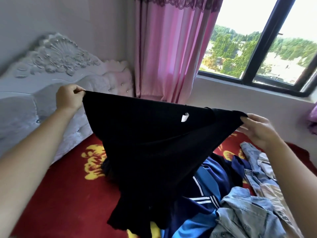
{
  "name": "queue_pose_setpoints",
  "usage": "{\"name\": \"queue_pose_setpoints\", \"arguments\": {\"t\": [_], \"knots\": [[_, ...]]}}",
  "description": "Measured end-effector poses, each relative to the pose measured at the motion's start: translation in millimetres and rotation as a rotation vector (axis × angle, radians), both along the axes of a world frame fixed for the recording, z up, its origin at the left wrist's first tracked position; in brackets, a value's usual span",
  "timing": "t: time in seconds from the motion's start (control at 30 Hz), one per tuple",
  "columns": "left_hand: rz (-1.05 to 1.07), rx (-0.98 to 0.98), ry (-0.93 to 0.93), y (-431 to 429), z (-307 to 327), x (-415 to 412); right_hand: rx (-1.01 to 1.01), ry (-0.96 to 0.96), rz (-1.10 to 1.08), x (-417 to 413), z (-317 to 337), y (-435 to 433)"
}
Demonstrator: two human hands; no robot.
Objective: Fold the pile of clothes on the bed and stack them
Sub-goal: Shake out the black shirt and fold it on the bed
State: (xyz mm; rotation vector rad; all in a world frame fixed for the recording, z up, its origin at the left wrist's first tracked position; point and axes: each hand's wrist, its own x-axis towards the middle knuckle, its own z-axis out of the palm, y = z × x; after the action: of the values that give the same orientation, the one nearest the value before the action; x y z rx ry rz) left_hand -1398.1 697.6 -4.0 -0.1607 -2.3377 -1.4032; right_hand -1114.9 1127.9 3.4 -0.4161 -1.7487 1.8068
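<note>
Black garment [151,134], possibly trousers, is being held above the bed [60,186], pinched at either end by fingers [77,90] of left hand [68,98] and right hand [257,131].

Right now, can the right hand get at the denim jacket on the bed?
Probably yes, once it lets go: the right hand pinches the black garment, but the denim jacket lies uncovered just below it, with nothing in between.

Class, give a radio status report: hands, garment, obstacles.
Left hand and right hand pinch black garment, held up, spread. Loose pile beneath it on bed.
</note>
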Motion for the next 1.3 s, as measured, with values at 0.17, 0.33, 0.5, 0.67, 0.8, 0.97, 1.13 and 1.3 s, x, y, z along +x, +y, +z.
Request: {"name": "queue_pose_setpoints", "arguments": {"t": [0.17, 0.33, 0.5, 0.67, 0.8, 0.97, 1.13, 1.3], "knots": [[-0.192, 0.679, -0.592, 0, -14, 12, -0.034, -0.263, 0.234, 7, -46, 2], [-0.228, 0.568, -0.682, 3, -34, 16, -0.251, -0.362, 0.034, 0, -103, -23], [-0.229, 0.486, -0.617, -4, -53, 21, -0.388, -0.455, -0.139, -7, -166, -40], [-0.331, 0.493, -0.507, 8, -77, 47, -0.406, -0.497, -0.246, -14, -210, -77], [-0.284, 0.656, -0.439, 2, -84, 51, -0.489, -0.449, -0.282, -16, -216, -88], [-0.125, 0.646, -0.332, -39, -78, 22, -0.346, -0.296, -0.186, -8, -153, -60], [-0.094, 0.147, -0.063, -57, -72, -9, -0.099, -0.106, -0.04, -5, -55, -46], [-0.004, -0.036, -0.036, -39, -75, -25, 0.035, -0.041, -0.054, -7, -13, -45]]}}
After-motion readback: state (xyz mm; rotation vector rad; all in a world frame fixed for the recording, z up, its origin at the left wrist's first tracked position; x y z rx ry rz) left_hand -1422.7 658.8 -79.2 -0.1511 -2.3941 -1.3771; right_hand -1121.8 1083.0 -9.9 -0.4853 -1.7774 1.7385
